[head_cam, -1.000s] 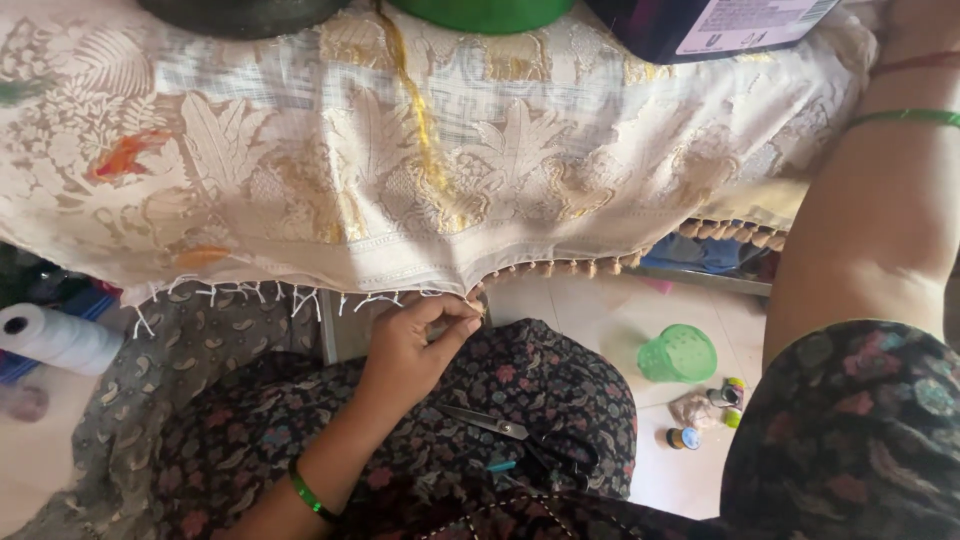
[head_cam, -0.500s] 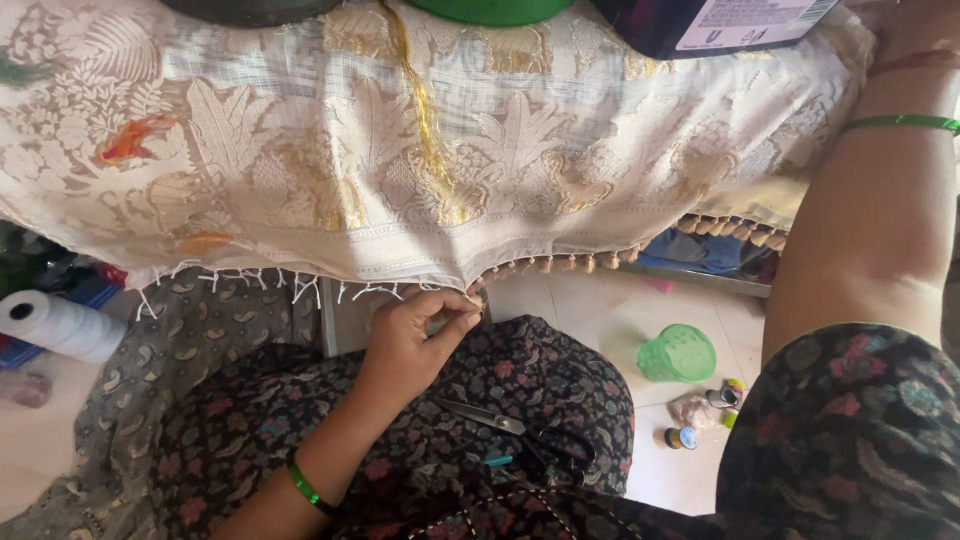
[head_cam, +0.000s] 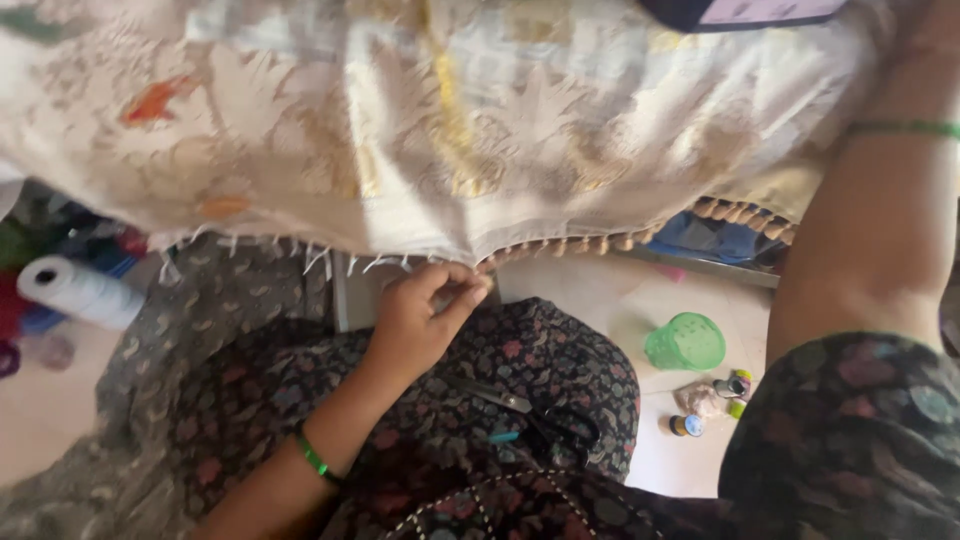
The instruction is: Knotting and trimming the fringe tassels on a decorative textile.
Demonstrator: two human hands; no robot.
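A cream cloth (head_cam: 420,130) printed with gold and orange patterns hangs across the top, from ten o'clock to two o'clock. At the centre, the person's left hand (head_cam: 420,320) reaches up, fingers (head_cam: 462,292) curled and pinched together on the fringe (head_cam: 560,246) at the cloth's lower edge. A green bangle (head_cam: 312,457) circles that wrist at seven o'clock. The right arm (head_cam: 880,220) rises at three o'clock; its hand is out of sight. Scissors (head_cam: 520,410) lie on the dark floral lap at six o'clock. A green cup (head_cam: 686,343) stands on the floor at four o'clock, a white thread spool (head_cam: 80,292) at nine o'clock.
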